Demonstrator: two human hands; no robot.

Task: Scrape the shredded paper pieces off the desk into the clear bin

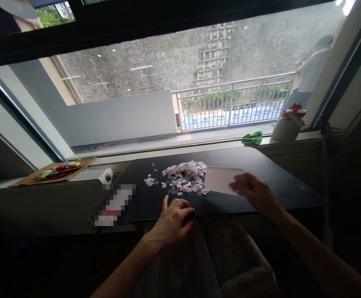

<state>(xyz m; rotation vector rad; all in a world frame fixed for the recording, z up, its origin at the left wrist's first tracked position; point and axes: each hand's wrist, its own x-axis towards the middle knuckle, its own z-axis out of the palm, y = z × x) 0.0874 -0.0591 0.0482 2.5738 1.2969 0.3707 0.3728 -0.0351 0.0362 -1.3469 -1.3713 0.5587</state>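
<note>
My right hand [259, 194] grips the right end of a pale, flat scraper-like card [222, 179], its fingers slightly blurred. The card's left edge meets a heap of small pink-and-white paper scraps [186, 174] on the black table [233, 157]. Just in front of the heap, my left hand [172, 219] rests at the table's near edge. Its fingers are apart and bent, and I see nothing held in them. A smaller cluster of paper scraps [150, 181] lies left of the main heap.
On the windowsill stand a white jug with a red top [287, 126] and a green cloth [252, 138]. At left are a radiator [90, 176] and a brown board with colourful items [59, 167]. Dim plastic bags [239, 256] sit below the table. A person [314, 70] stands outside the window.
</note>
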